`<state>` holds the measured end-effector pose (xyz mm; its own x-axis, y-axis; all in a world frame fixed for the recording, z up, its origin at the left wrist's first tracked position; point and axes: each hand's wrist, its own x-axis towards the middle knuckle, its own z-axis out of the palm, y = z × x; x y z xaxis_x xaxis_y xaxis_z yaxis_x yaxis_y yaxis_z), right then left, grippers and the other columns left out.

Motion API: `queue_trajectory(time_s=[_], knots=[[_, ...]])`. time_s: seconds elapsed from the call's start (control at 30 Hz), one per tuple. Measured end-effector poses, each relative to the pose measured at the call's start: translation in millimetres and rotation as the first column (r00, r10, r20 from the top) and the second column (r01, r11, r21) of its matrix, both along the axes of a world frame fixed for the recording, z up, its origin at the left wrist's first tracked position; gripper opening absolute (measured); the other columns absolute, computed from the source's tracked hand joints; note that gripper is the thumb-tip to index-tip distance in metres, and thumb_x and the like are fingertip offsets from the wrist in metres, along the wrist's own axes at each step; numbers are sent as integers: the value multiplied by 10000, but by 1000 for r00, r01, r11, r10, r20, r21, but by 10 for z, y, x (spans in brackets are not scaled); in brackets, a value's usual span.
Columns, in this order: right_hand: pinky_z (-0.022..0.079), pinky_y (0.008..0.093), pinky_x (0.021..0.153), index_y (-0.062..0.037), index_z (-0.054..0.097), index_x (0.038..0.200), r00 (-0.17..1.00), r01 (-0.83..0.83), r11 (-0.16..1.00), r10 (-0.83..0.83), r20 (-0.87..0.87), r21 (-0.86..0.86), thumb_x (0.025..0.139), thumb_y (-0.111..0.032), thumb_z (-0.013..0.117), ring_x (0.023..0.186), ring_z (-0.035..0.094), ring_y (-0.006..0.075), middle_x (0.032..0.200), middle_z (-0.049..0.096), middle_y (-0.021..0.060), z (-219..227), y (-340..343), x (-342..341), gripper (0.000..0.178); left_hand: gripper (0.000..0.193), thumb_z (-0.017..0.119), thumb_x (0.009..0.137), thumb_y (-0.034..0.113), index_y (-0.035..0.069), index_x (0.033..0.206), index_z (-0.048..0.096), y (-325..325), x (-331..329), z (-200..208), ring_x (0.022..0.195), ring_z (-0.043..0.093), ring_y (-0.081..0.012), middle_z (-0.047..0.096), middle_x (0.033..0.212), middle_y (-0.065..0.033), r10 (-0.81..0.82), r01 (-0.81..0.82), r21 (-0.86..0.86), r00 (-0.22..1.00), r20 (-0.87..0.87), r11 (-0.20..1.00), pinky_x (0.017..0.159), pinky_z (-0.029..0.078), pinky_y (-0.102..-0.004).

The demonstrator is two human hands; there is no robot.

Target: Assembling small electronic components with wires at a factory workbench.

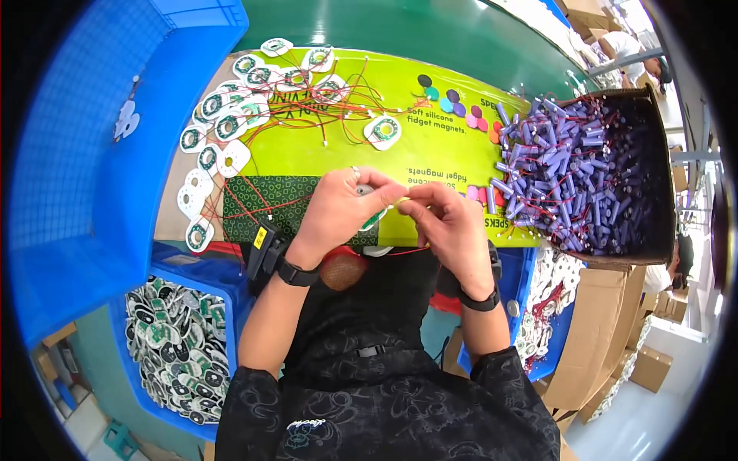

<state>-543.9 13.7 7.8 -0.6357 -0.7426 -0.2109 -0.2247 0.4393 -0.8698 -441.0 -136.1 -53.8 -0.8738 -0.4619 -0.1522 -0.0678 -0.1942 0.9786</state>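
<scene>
In front of my body, my left hand (pixel 342 207) is closed on a round white part with a green circuit board (pixel 373 221), mostly hidden by the fingers. My right hand (pixel 450 227) meets it fingertip to fingertip. Its thumb and forefinger pinch a small yellowish piece (pixel 402 201), too small to name. Both hands hover above a green patterned mat (pixel 269 198) on a yellow-green printed sheet (pixel 307 150). Left and beyond, several white rounded discs with ring-shaped green boards (pixel 231 124) lie with red wires trailing to the right.
To the right, a cardboard box (pixel 653 115) brims with purple cylindrical cells (pixel 569 161) on red leads. A tall blue bin (pixel 127 192) stands at the left. Below it, another blue bin (pixel 137 376) holds many discs (pixel 173 338). White parts (pixel 550 284) fill a bin at lower right.
</scene>
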Motion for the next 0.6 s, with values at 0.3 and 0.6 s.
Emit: queue_trajectory(time_s=[0.3,0.6], knots=[[408,223,486,-10,733,1010,986,164,979,-163,25,-119,923,-99,760,526,511,29,643,628,-19,-142,71,3,127,187,721,970,137,-41,1023,744,121,115,-5,821,643,-70,738,871,-40,12,-8,135,999,-30,991,767,509,-222],[395,235,527,-30,738,1003,975,-3,979,-43,-219,-205,874,-30,769,582,484,61,849,677,27,-112,69,20,133,183,748,950,141,-25,1020,778,176,68,-25,735,596,-15,733,836,17,104,-95,86,989,-109,992,644,483,-195]])
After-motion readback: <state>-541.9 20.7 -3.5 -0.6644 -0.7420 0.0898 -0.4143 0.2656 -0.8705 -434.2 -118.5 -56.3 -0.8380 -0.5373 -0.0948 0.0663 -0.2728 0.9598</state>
